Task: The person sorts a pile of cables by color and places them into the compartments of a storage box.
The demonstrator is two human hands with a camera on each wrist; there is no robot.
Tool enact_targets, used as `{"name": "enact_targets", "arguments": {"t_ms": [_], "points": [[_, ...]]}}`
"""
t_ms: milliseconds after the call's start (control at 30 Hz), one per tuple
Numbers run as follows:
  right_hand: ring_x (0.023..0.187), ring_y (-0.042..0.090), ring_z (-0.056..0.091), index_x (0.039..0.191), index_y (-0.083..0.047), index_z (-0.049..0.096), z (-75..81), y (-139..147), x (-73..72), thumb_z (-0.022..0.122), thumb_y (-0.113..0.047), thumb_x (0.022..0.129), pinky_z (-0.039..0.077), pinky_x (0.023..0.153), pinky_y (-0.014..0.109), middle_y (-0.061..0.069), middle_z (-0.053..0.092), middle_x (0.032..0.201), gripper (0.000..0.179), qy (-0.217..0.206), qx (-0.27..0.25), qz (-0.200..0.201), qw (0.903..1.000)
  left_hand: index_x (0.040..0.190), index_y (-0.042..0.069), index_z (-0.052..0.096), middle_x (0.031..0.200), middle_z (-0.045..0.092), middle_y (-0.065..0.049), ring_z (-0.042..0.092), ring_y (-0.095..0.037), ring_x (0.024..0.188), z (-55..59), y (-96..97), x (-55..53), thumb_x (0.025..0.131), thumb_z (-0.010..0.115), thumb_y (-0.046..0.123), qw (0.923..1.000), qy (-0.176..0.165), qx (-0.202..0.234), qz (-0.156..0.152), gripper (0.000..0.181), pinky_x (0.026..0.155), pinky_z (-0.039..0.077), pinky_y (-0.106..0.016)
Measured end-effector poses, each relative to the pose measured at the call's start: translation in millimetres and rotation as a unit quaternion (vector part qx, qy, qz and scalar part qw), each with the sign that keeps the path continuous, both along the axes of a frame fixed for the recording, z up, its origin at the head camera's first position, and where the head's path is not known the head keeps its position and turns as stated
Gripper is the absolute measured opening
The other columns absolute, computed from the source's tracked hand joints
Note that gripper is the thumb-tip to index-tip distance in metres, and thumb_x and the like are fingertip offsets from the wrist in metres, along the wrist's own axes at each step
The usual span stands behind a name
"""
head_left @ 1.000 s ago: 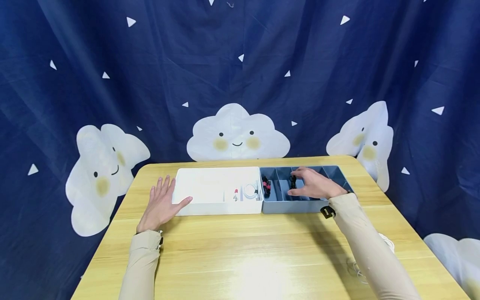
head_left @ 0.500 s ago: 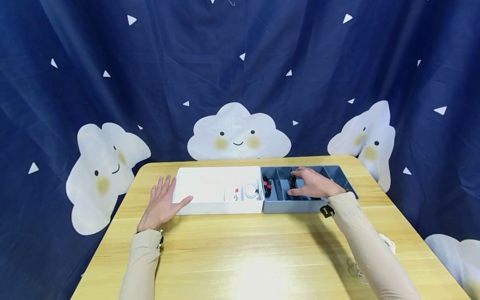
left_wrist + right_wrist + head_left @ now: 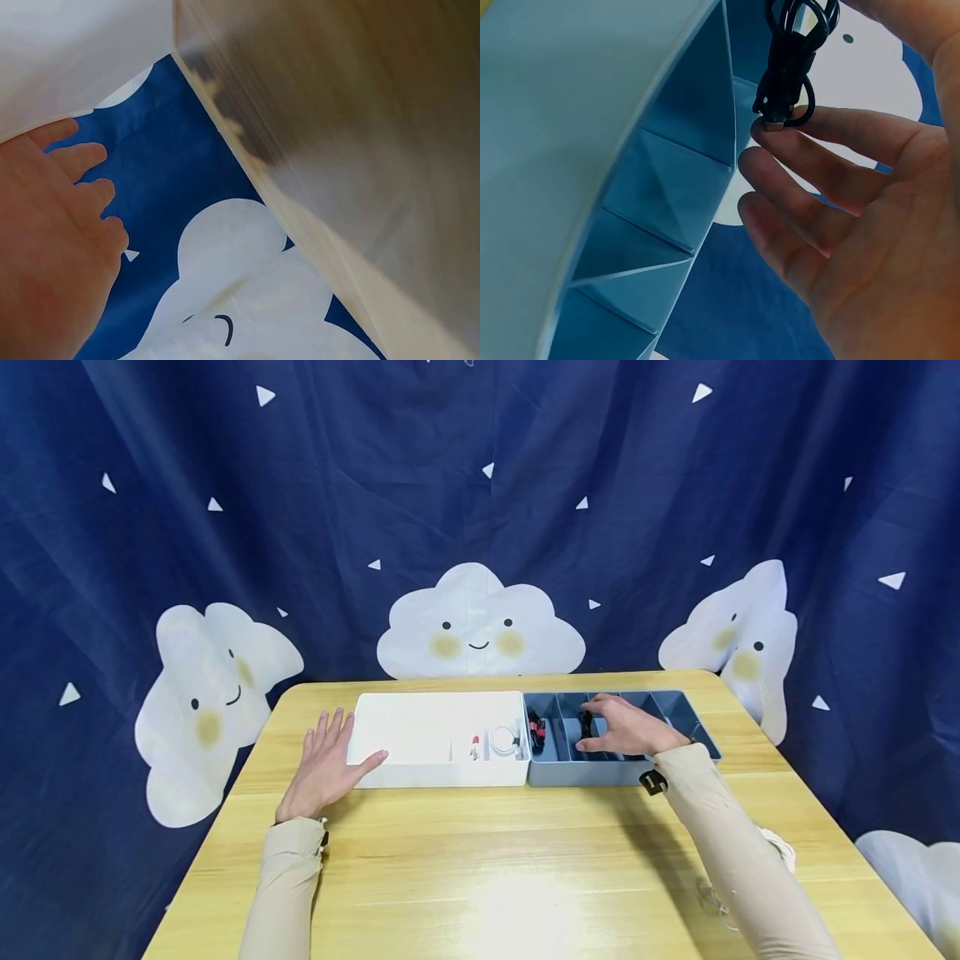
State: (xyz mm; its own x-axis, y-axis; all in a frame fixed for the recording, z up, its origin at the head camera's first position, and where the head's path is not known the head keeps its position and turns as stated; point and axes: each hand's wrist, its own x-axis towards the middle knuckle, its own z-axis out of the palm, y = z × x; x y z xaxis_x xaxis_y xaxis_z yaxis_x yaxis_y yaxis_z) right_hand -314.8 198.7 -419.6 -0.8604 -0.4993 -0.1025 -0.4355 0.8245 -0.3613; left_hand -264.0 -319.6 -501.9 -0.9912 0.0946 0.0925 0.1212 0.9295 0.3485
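Observation:
A coiled black USB cable (image 3: pixel 786 71) is held between the thumb and fingers of my right hand (image 3: pixel 626 727), over the blue divided box (image 3: pixel 570 774). In the right wrist view its metal plug end touches the fingertips, and the coil's top is cut off by the frame. My left hand (image 3: pixel 318 772) has its fingers spread at the left end of the white box (image 3: pixel 438 776). Its thumb lies over that box's front rim. In the left wrist view the left hand (image 3: pixel 56 240) shows beside the white box wall (image 3: pixel 82 60), holding nothing.
In the white box lie a coiled white cable (image 3: pixel 504 742) and a small red-and-white plug piece (image 3: pixel 474 747). A black-and-red cable bundle (image 3: pixel 537 732) sits in the blue box's left compartment. Another white cable (image 3: pixel 778 850) lies on the wooden table (image 3: pixel 420 868), partly behind the right forearm.
The head view shifts slightly. Both hands stay in place, and the black cable is still in the right hand's grip.

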Motion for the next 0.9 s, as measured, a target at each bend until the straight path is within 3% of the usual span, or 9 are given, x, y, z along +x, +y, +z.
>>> {"name": "enact_targets", "arguments": {"t_ms": [500,900], "points": [[0.149,0.051,0.037,0.152,0.004,0.047,-1.3,-2.1,-2.2,0.077,-0.042,0.091,0.038,0.117,0.067,0.031,0.042,0.159,0.081,-0.013,0.006,-0.004,0.9999,0.166,0.003,0.013,0.175,0.003,-0.022,-0.006,-0.045,0.162,1.2,1.1,1.1,0.091,0.048,0.081,1.0000,-0.004,0.002,0.001,0.113,0.127,-0.001,-0.070],[0.148,0.051,0.038,0.152,0.003,0.048,-5.1,-3.8,-2.8,0.077,-0.041,0.092,0.037,0.117,0.067,0.031,0.040,0.160,0.080,-0.007,0.013,-0.005,0.9999,0.166,0.003,0.011,0.174,0.003,-0.023,-0.007,-0.046,0.161,2.4,1.8,1.2,0.091,0.049,0.081,0.9999,-0.007,0.008,0.002,0.114,0.127,-0.001,-0.070]]}}
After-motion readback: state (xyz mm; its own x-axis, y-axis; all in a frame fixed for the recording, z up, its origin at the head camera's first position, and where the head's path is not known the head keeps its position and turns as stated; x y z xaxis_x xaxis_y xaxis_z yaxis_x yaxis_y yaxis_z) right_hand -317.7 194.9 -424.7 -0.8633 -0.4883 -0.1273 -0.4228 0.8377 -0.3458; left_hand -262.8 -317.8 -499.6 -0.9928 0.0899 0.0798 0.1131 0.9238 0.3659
